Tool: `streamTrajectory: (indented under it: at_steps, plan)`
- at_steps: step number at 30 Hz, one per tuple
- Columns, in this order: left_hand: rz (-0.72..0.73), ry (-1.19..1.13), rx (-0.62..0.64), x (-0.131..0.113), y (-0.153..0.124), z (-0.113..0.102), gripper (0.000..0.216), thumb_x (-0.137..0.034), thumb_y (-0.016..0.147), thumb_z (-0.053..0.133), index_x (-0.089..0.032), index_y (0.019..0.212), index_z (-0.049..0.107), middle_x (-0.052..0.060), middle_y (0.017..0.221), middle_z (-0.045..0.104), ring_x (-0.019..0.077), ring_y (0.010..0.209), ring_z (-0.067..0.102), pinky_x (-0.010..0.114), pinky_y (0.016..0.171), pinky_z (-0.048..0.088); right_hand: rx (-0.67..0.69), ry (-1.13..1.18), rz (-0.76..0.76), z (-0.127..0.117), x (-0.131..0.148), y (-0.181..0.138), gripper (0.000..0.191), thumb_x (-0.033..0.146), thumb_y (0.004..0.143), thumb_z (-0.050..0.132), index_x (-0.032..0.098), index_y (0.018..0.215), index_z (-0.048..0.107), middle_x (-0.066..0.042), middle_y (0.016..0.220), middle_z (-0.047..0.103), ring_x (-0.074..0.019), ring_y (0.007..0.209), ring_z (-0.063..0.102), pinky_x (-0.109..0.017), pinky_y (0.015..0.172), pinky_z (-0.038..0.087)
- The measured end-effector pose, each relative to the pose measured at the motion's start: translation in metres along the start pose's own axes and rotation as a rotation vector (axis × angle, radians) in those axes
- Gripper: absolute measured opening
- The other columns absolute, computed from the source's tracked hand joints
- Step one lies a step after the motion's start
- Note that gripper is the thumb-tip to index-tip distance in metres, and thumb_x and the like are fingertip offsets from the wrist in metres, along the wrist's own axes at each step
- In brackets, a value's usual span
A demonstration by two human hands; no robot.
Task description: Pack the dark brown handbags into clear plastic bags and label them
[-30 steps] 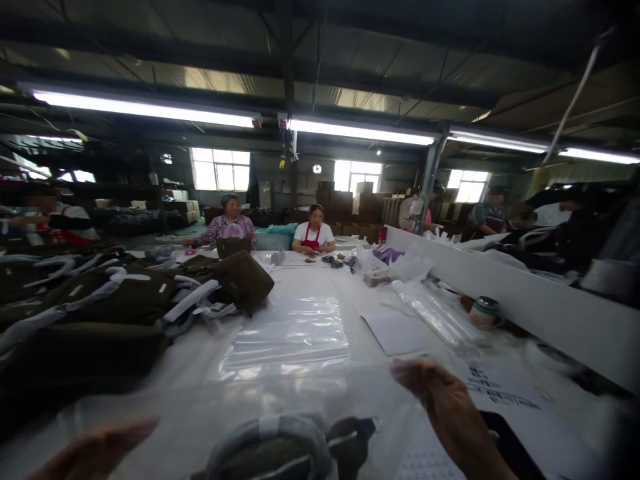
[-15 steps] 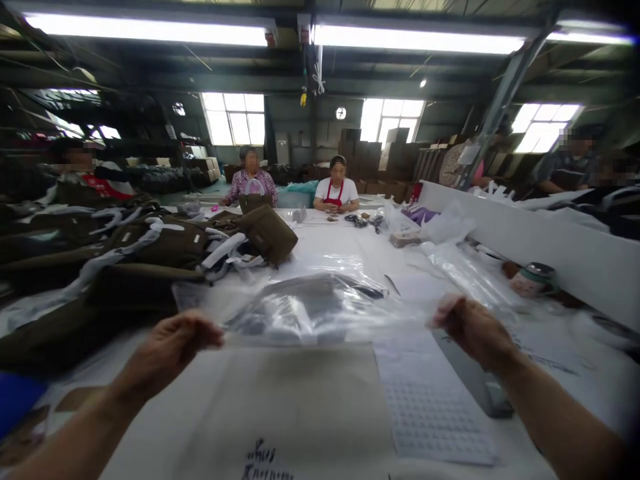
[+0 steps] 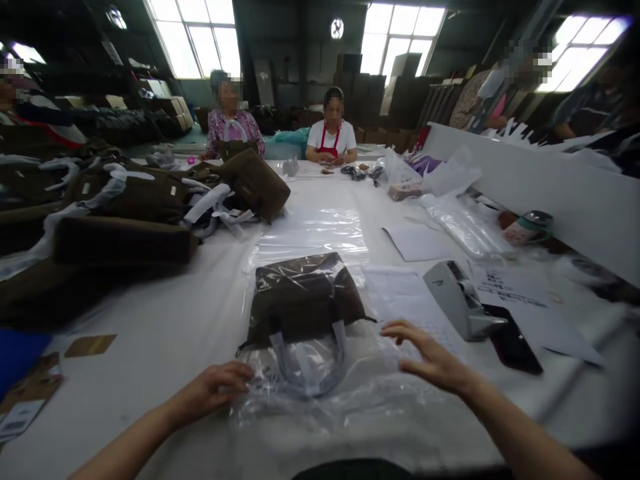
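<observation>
A clear plastic bag (image 3: 320,393) lies flat on the white table (image 3: 165,327) in front of me, with a brown handbag (image 3: 305,297) with pale handles inside it. My left hand (image 3: 213,387) pinches the bag's near left edge. Over the near right part of the plastic, my right hand (image 3: 430,360) hovers with fingers spread, touching or just above it.
A pile of brown handbags (image 3: 125,200) fills the left side. A stack of clear bags (image 3: 315,233) lies beyond. A grey tape dispenser (image 3: 457,300), a dark phone (image 3: 513,343) and papers (image 3: 505,287) sit right. Two people (image 3: 330,130) sit at the far end. A white divider (image 3: 540,187) runs along the right.
The bagged handbag was held up between both hands; now it lies flat on the table. My view has tilted down, and my right hand has opened.
</observation>
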State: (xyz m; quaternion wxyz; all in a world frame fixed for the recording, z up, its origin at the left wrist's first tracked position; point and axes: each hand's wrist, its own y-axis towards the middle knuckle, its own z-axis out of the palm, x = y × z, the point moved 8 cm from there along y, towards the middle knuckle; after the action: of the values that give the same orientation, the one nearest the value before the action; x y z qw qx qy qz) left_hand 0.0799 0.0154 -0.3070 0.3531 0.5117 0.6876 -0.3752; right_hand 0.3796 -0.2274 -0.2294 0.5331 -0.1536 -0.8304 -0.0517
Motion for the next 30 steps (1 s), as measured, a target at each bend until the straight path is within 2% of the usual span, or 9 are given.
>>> streamTrajectory:
  at_steps: [3,5,7,12,16,20,24,27,30]
  plan:
    - [0.059,0.008,0.052,-0.011,0.0,0.002,0.023,-0.038,0.085,0.054,-0.025,0.09,0.072,0.009,0.098,0.069,0.022,0.102,0.06,0.039,0.097,0.041,0.265,-0.198,-0.132,0.101,0.02,-0.009,0.083,0.044,0.056,0.079,0.023,0.13,0.048,-0.012,0.126,0.051,-0.031,0.113,0.047,-0.042,0.099,0.037]
    - [0.062,0.032,0.082,-0.017,-0.001,0.004,0.025,-0.036,0.087,0.05,-0.025,0.094,0.071,0.008,0.094,0.07,0.0206,0.098,0.061,0.04,0.102,0.037,0.325,-0.394,-0.104,0.16,0.0,-0.015,0.097,0.048,0.047,0.082,0.016,0.131,0.046,-0.016,0.122,0.052,-0.0346,0.11,0.048,-0.046,0.097,0.038]
    - [0.055,0.067,0.102,-0.021,-0.004,0.006,0.027,-0.035,0.089,0.047,-0.024,0.096,0.07,0.007,0.096,0.069,0.02,0.098,0.06,0.039,0.103,0.034,0.276,-0.575,-0.045,0.193,-0.024,-0.015,0.09,0.049,0.048,0.082,0.013,0.124,0.051,-0.017,0.113,0.056,-0.0341,0.102,0.051,-0.046,0.091,0.041]
    - [0.105,0.178,0.045,-0.036,-0.006,-0.003,0.026,-0.033,0.09,0.044,-0.025,0.096,0.067,0.003,0.094,0.068,0.0165,0.092,0.061,0.034,0.103,0.034,0.14,-0.797,-0.058,0.204,-0.029,-0.01,0.008,0.014,0.078,0.059,0.016,0.084,0.063,-0.009,0.083,0.063,-0.0244,0.084,0.057,-0.033,0.076,0.043]
    - [0.077,0.337,-0.217,-0.058,0.014,-0.028,0.025,-0.033,0.091,0.042,-0.023,0.09,0.065,-0.002,0.075,0.066,0.0145,0.078,0.06,0.034,0.102,0.032,0.078,-0.46,0.045,0.196,-0.017,-0.014,0.021,0.015,0.085,0.043,0.019,0.083,0.063,-0.005,0.079,0.065,-0.0203,0.08,0.059,-0.029,0.072,0.042]
    - [0.05,0.606,-0.555,-0.082,0.047,-0.037,0.02,-0.033,0.087,0.05,-0.023,0.076,0.064,0.001,0.078,0.063,0.0193,0.083,0.056,0.036,0.085,0.038,0.058,0.174,0.324,0.215,-0.047,-0.016,0.022,0.029,0.082,0.044,0.018,0.076,0.063,-0.003,0.075,0.065,-0.0173,0.072,0.058,-0.027,0.066,0.042]
    - [-0.006,0.685,-0.812,-0.081,0.072,-0.017,0.015,-0.03,0.085,0.053,-0.019,0.079,0.061,0.006,0.08,0.058,0.0231,0.081,0.053,0.037,0.077,0.04,0.084,0.395,0.488,0.246,-0.076,-0.007,0.024,0.036,0.075,0.047,0.016,0.07,0.06,-0.002,0.068,0.062,-0.0121,0.052,0.049,-0.023,0.049,0.036]
    - [-0.056,0.634,-0.956,-0.074,0.078,0.008,0.02,-0.029,0.089,0.045,-0.015,0.083,0.058,0.008,0.078,0.057,0.023,0.078,0.052,0.038,0.076,0.042,0.069,0.39,0.49,0.252,-0.081,-0.002,0.025,0.037,0.074,0.048,0.016,0.071,0.06,-0.001,0.063,0.058,-0.0108,0.048,0.046,-0.022,0.047,0.035]
    - [-0.079,0.596,-1.076,-0.072,0.08,0.032,0.021,-0.028,0.09,0.043,-0.015,0.098,0.057,0.01,0.093,0.058,0.0236,0.092,0.052,0.04,0.086,0.041,0.065,0.373,0.461,0.249,-0.076,-0.002,0.026,0.037,0.075,0.047,0.016,0.071,0.062,-0.002,0.063,0.059,-0.0129,0.052,0.049,-0.024,0.05,0.037]
